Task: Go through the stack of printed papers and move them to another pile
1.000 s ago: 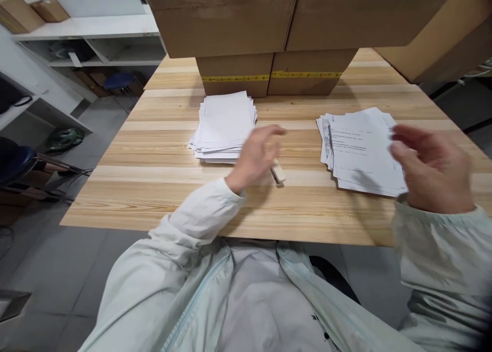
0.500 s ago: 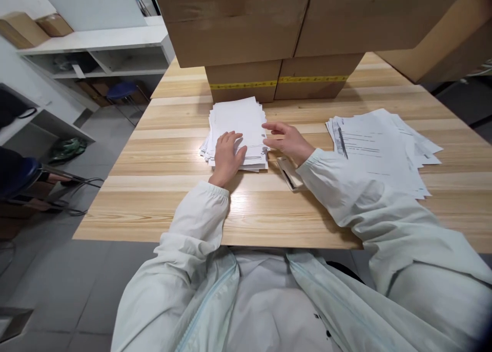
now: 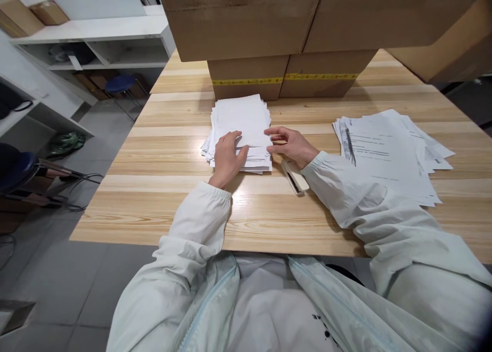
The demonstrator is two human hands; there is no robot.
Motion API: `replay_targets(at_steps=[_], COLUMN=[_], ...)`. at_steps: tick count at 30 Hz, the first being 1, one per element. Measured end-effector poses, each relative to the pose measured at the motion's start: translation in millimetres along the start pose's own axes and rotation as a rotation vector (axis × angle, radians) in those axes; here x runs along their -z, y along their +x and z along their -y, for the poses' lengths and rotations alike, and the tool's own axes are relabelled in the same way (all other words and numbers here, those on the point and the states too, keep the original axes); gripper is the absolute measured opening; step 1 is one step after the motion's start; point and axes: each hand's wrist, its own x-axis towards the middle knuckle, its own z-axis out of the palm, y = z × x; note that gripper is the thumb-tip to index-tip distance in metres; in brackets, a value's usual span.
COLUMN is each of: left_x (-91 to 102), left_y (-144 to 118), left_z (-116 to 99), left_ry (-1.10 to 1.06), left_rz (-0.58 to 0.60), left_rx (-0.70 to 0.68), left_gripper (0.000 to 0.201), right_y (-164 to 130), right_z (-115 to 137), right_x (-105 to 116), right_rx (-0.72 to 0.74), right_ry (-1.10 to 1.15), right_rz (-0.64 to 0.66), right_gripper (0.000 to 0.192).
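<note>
An uneven stack of white paper sheets (image 3: pixel 241 115) lies on the table in front of me. My left hand (image 3: pixel 228 157) rests on the lower left part of its top, fingers stretched forward and thumb apart. At the stack's right edge is my right hand (image 3: pixel 290 144), its thumb and fingers apart and the fingertips against or very close to the sheets. Whether it touches them I cannot tell. Just below my right wrist lies a white stapler (image 3: pixel 295 179), partly covered by the sleeve.
Loose printed papers (image 3: pixel 388 152) lie in a fanned pile on the right, one with a dark mark along its side. Large cardboard boxes (image 3: pixel 246 21) stand stacked behind the paper stack on the wooden table (image 3: pixel 154 188). A blue stool (image 3: pixel 121 84) stands at the left.
The camera view has shifted slightly. Both hands keep nearly the same places at the stack, and more of the stapler shows beside my right sleeve.
</note>
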Motion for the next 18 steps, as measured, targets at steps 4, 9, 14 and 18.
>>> replay_targets(at_steps=[4, 9, 14, 18], left_x=[3.0, 3.4, 0.5, 0.4], left_y=[1, 9, 17, 16], left_z=[-4, -6, -5, -6], left_ry=[0.004, 0.059, 0.108, 0.088], left_rz=[-0.016, -0.076, -0.192, -0.221], left_rx=[0.022, 0.135, 0.219, 0.195], left_gripper=[0.030, 0.024, 0.014, 0.032], right_y=[0, 1, 5, 10], right_z=[0, 2, 0, -3], right_x=[-1, 3, 8, 10], right_rx=[0.016, 0.087, 0.241, 0.448], right_ry=[0.036, -0.013, -0.223, -0.456], right_rz=[0.025, 0.010, -0.072, -0.042], right_gripper=[0.055, 0.068, 0.052, 0.033])
